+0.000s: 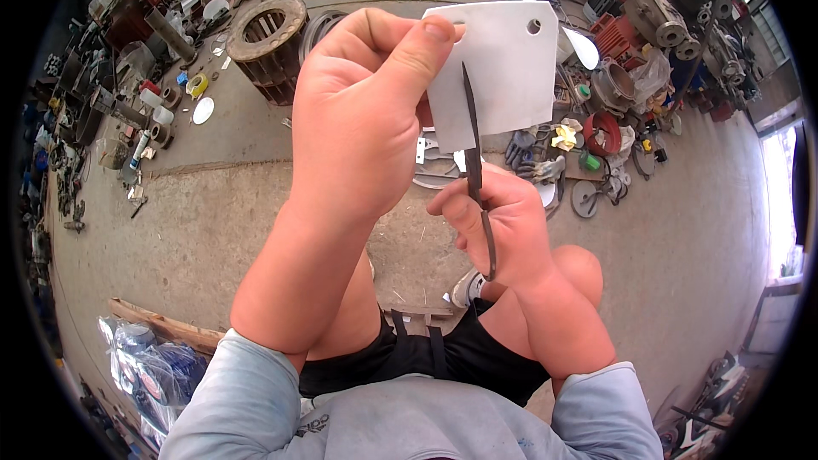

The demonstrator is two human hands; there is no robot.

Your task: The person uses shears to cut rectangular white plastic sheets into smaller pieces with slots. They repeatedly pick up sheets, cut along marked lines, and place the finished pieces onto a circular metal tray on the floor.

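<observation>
My left hand [366, 102] pinches the upper left corner of a white flat sheet [515, 68], held up in front of me. Two round holes show near the sheet's top edge, one partly under my left thumb. Dark scissors [473, 132] are in my right hand [507, 221], with my fingers around the handles. Their blade points up and lies over the lower left part of the sheet, where the bottom edge steps. How far apart the blades stand is hard to make out.
On the concrete floor ahead stands a slotted metal cylinder [268, 38]. Grey work gloves [541, 169], a red ring [602, 134] and metal flanged parts [669, 30] lie to the right. Plastic-wrapped blue bottles [149, 370] sit at the lower left, with more clutter along the left side.
</observation>
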